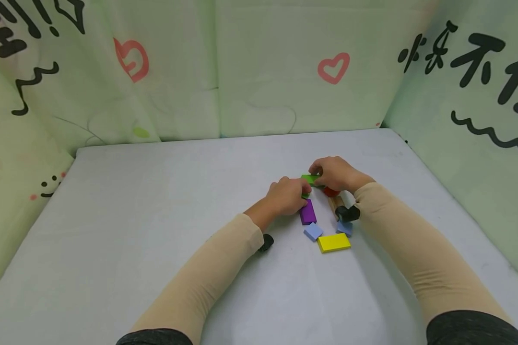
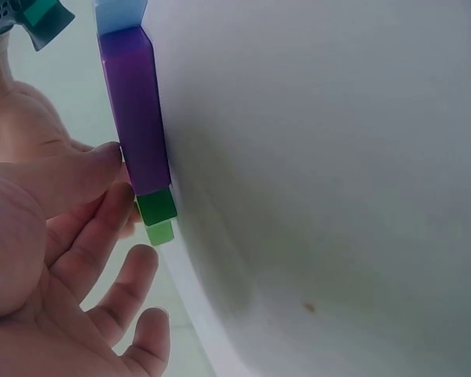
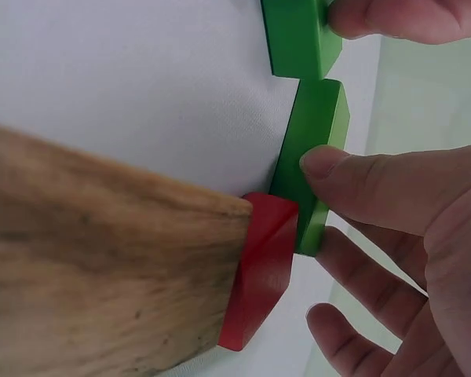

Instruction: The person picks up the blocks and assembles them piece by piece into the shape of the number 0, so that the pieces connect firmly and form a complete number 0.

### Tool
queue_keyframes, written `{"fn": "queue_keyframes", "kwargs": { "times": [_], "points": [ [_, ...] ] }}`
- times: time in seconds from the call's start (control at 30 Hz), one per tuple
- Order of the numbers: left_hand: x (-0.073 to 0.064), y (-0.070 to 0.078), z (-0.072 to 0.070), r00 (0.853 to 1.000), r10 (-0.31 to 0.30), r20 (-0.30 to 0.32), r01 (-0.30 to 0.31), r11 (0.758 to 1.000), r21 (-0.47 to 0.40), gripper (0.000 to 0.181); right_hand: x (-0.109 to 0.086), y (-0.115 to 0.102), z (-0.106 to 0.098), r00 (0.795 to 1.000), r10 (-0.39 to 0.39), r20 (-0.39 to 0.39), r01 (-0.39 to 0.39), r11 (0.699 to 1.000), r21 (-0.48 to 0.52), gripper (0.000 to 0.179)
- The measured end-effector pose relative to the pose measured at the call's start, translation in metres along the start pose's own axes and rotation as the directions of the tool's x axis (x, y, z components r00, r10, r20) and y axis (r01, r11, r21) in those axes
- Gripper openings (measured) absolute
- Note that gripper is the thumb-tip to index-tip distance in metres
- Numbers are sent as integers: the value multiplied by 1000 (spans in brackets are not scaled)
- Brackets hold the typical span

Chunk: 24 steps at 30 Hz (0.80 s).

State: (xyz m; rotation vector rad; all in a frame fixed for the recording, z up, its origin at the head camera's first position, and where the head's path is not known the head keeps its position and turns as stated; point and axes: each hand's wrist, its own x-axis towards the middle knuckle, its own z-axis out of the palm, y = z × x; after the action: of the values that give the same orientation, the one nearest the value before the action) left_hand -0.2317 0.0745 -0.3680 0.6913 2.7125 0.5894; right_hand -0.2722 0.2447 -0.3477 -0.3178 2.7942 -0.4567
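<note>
In the head view, small coloured blocks stand in a ring. My left hand (image 1: 287,195) is at its far left, fingertips at the nearer green block (image 3: 294,35) and thumb at the upper edge of the purple block (image 2: 133,114). At the far side, my right hand (image 1: 336,173) pinches the farther green block (image 3: 310,133), thumb over its upper edge and fingers behind. The two green blocks meet corner to corner in the right wrist view. A red block (image 3: 259,271) adjoins the farther one, and a wooden block (image 3: 110,259) adjoins the red.
Two light blue blocks, one on the left (image 1: 313,232) and one on the right (image 1: 344,228), flank a yellow block (image 1: 334,243) at the ring's near side. The white table (image 1: 155,215) is bordered by a printed curtain (image 1: 263,72). Dark wrist cameras hang under both wrists.
</note>
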Motion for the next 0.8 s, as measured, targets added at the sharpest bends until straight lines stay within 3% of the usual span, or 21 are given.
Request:
{"fn": "queue_keyframes", "kwargs": {
  "times": [0.8],
  "points": [
    [-1,1,-1,1000,0,9,0,1000,4,32,-7,3,3,999,-33,-22,32,999,-31,33]
  ]
}}
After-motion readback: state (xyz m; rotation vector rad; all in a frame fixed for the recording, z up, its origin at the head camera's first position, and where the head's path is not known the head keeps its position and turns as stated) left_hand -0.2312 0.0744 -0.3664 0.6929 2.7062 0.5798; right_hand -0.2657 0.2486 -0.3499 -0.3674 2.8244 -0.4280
